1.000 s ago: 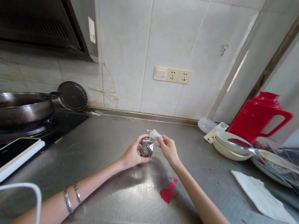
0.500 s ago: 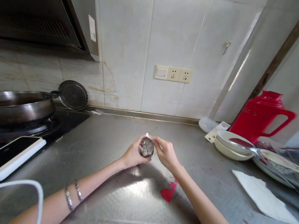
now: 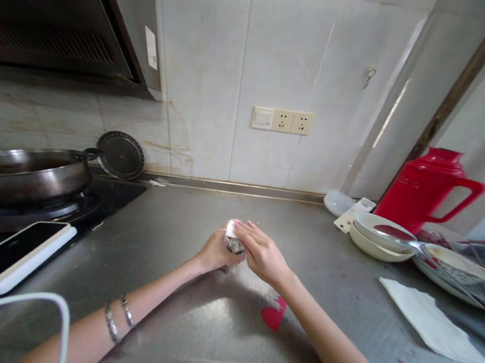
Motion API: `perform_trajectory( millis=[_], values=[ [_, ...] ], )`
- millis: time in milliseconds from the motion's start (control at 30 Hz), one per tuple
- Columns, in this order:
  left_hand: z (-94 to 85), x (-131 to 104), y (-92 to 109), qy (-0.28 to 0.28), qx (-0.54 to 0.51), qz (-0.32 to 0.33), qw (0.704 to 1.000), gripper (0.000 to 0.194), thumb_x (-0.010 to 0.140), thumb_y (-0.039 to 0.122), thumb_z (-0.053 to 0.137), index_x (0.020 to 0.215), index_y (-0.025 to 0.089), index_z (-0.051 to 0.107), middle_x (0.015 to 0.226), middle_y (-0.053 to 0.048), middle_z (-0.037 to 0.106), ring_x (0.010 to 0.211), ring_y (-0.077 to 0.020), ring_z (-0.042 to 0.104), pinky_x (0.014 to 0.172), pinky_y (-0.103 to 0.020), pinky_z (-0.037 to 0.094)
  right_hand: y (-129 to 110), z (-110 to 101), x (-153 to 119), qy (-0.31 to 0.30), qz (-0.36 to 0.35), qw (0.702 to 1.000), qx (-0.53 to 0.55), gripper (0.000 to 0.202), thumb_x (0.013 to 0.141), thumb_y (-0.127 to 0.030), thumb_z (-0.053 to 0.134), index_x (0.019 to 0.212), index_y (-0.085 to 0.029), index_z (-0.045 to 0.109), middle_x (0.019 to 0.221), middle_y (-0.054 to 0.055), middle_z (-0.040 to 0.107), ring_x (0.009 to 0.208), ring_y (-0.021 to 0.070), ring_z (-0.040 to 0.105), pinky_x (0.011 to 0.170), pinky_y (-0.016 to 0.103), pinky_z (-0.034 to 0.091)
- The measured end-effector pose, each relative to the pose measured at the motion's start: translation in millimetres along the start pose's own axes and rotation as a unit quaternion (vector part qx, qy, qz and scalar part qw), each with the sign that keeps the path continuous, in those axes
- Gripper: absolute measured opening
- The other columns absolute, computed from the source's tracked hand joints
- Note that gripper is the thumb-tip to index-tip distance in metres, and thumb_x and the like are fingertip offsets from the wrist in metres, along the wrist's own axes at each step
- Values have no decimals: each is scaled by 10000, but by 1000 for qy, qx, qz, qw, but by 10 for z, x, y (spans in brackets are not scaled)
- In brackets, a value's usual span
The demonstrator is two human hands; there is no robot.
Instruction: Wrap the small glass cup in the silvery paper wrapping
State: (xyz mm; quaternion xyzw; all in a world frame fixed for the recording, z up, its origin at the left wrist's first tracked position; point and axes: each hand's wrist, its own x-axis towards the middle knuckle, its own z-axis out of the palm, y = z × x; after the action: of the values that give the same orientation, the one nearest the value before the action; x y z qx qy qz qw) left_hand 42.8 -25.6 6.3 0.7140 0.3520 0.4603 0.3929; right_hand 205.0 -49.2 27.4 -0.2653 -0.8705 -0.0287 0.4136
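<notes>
My left hand [image 3: 214, 250] is wrapped around a small round glass-like container [image 3: 234, 245], seen from above, its greyish round face partly covered. Over its upper edge lies a small white piece of tissue [image 3: 231, 228]. My right hand [image 3: 266, 255] presses this tissue against the container, its fingers laid over the top and hiding much of both. Both hands are above the middle of the steel counter [image 3: 170, 321]. What is inside the container, if anything, cannot be made out.
A red heart-shaped patch [image 3: 272, 315] is on the counter below my right wrist. To the left are a pan [image 3: 23, 179] on the stove and a phone [image 3: 8, 261] with a white cable. Right: a white paper sheet [image 3: 433, 323], bowls [image 3: 379, 244] and a red thermos [image 3: 424, 190].
My right hand has moved left, from the container's right edge to over its top. The white tissue now covers more of the upper edge. My left hand keeps its hold.
</notes>
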Motion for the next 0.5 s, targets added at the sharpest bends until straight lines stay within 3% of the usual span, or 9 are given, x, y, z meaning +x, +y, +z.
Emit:
perform_trajectory(
  millis=[133,200,367,433,500],
  values=[
    [-19,23,-29,-9,6,3,1000,826,578,179,753,1318,177,386,1094,-83,652,807,-195,629,667,-291,527,-62,-11,11,-14,-50,999,-2,506,828,-17,386,1279,-173,555,1270,115,615,1268,222,502,1104,475,379],
    [-27,37,-42,-3,16,17,1000,820,585,187,752,1318,168,386,1115,-94,641,835,-197,626,681,-285,521,-55,-26,13,9,-51,999,-1,498,859,-31,380,1303,-198,534,1261,94,625,1243,208,528,1100,471,390],
    [-27,40,-18,18,40,57,997,807,547,187,800,1271,185,444,1135,-86,615,955,-213,607,775,-294,506,55,-48,21,195,60,979,5,385,922,-128,447,1262,-256,573,1158,38,688,1106,220,633,1004,414,504],
    [-18,24,-6,14,50,53,997,814,541,174,806,1274,195,454,1131,-77,612,954,-212,610,797,-302,502,92,-32,24,215,97,972,7,331,919,-158,480,1198,-265,622,1095,29,714,1077,236,647,946,388,545],
    [-6,8,-5,14,51,49,997,844,537,163,806,1299,205,445,1137,-72,607,959,-213,614,822,-313,499,106,-9,22,191,96,977,14,316,918,-162,481,1166,-275,641,1068,19,724,1062,238,653,928,382,556]
  ],
)
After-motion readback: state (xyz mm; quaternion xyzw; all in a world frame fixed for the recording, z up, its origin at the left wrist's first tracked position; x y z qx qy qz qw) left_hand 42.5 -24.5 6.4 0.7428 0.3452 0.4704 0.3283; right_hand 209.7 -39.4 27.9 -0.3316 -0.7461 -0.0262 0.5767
